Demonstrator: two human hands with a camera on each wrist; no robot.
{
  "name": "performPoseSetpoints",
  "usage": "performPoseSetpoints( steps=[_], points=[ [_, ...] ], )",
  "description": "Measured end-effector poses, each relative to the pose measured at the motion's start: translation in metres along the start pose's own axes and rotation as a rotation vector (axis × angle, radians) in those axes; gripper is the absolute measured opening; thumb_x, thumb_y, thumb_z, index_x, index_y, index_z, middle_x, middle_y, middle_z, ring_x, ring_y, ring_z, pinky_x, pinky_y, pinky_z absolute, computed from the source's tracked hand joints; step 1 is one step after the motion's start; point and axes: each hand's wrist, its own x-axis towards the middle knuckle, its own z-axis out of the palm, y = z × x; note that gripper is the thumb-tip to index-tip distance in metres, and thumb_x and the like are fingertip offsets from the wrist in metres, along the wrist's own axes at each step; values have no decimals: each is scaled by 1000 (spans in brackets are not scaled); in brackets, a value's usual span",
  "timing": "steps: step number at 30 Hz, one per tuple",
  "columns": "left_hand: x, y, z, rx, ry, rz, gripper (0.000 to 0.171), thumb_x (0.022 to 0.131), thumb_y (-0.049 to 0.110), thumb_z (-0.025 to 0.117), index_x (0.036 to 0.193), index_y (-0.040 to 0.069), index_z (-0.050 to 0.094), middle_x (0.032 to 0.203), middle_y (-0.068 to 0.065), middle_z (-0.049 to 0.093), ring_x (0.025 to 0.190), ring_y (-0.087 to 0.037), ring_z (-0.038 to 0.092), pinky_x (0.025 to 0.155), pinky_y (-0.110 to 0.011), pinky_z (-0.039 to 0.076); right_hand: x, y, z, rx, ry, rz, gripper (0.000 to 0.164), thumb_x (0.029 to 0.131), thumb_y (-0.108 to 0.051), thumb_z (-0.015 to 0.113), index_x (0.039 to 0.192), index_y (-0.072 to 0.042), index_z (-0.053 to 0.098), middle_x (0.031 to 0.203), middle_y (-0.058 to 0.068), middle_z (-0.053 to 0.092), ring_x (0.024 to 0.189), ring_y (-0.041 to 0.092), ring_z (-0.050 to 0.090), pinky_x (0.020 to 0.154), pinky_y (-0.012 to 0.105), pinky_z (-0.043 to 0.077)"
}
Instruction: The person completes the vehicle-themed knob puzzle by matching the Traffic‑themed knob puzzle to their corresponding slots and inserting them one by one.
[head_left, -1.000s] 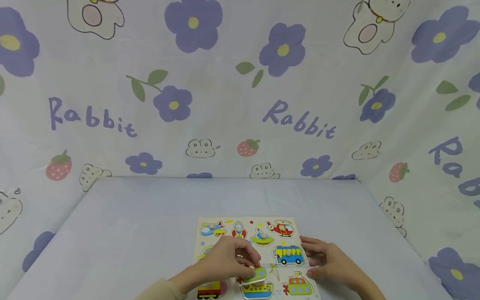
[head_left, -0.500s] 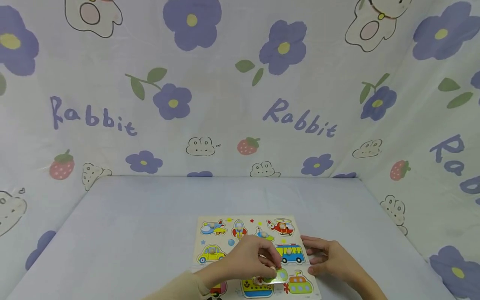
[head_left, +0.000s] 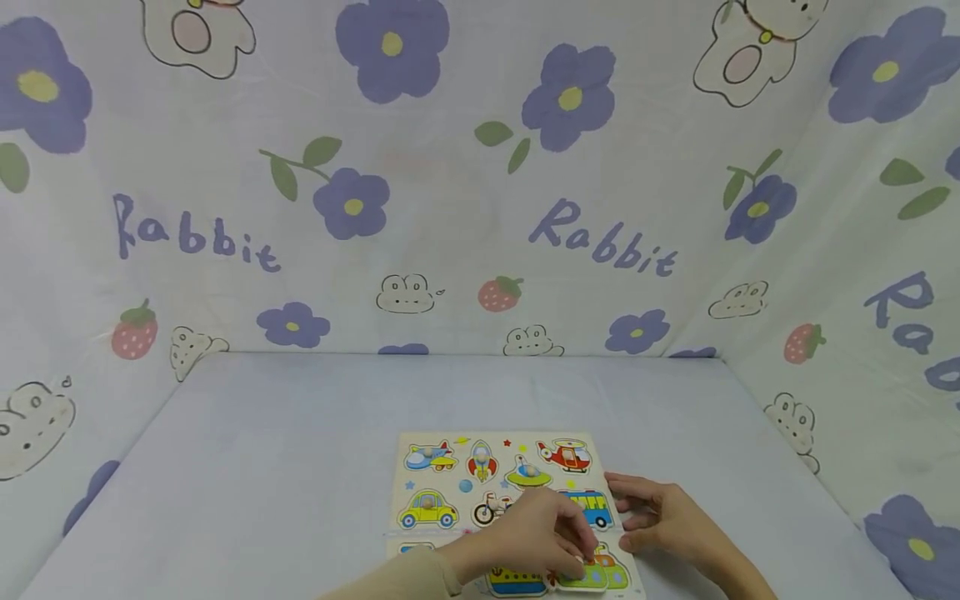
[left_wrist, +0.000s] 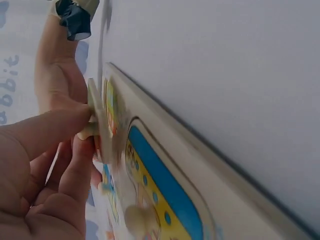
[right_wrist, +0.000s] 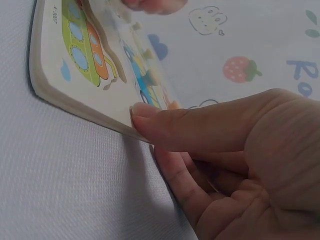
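My left hand (head_left: 534, 537) pinches a green and orange submarine puzzle piece (head_left: 587, 577) by its knob. The piece (left_wrist: 101, 122) appears nearly edge-on in the left wrist view, tilted just over the printed submarine recess (right_wrist: 82, 47) at the near right corner of the wooden peg puzzle board (head_left: 483, 435). Along the board's right edge, my right hand (head_left: 671, 527) grips the board, its thumb (right_wrist: 170, 125) on the top face and the other fingers beside or under the edge. How far those fingers reach beneath is hidden.
Other knobbed pieces sit in the board, including a yellow car (head_left: 427, 510), a red helicopter (head_left: 567, 456), a blue bus (head_left: 602, 510) and a ship (head_left: 516, 581). A pale cloth (head_left: 285, 467) covers the table, with patterned fabric walls (head_left: 450, 208) behind and at the sides.
My left hand has carried the submarine piece rightward, from above the ship to its printed recess. The right hand keeps its hold on the board's edge.
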Motion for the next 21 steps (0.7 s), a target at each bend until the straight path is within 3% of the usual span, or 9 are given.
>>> performPoseSetpoints(
  steps=[3,6,13,21],
  points=[
    [5,1,7,50,-17,-31,17,77,-12,77,87,1,71,77,4,70,71,-3,66,68,-18,53,-1,0,0,10,-9,-1,79,70,-1,86,140,3,50,131,18,57,104,29,59,81,32,54],
    [10,-1,12,30,-23,-60,18,76,-13,76,87,-1,70,76,3,71,69,-3,67,66,-18,53,-2,2,0,11,-22,-18,76,71,-1,85,139,4,51,134,20,55,107,30,59,82,31,54],
    [21,-4,18,43,15,-97,21,75,-11,78,87,4,69,75,4,71,68,-2,67,65,-17,53,-2,3,-2,-1,-45,-75,68,73,1,84,134,8,54,146,25,41,112,31,57,84,31,53],
    [25,-3,20,-37,50,-127,21,76,-11,79,89,3,69,76,-1,72,70,-7,69,67,-18,53,-1,2,-4,-17,-55,-98,62,74,-1,84,129,8,59,149,26,37,112,30,59,84,31,53]
  ],
)
